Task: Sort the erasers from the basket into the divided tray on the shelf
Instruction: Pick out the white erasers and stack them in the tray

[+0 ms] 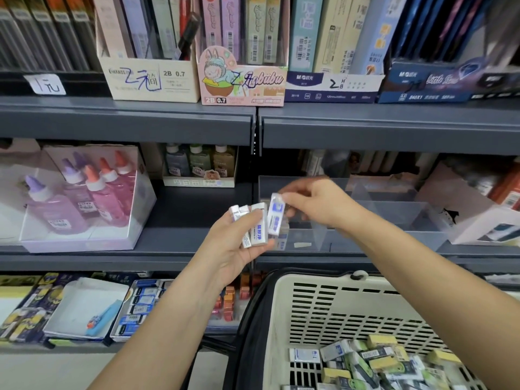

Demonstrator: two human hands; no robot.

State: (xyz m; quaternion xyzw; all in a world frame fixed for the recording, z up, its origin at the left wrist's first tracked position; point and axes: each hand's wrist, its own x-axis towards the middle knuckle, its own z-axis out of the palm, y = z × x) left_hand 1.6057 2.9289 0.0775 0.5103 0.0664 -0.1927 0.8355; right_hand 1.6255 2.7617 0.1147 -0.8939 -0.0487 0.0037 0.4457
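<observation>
Loose erasers [374,361] fill our basket [281,305]; our left hand [233,249] grips several erasers [257,228], our right hand [315,204] pinches one eraser [275,213] above the tray [365,240], at its left edge.

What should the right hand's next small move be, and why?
Probably lower the eraser that the right hand pinches into the left end of the divided tray, which lies just behind it. The left hand holds a bunch of erasers waiting.

Grey metal shelving [126,119] stocked with stationery boxes [152,80].
</observation>
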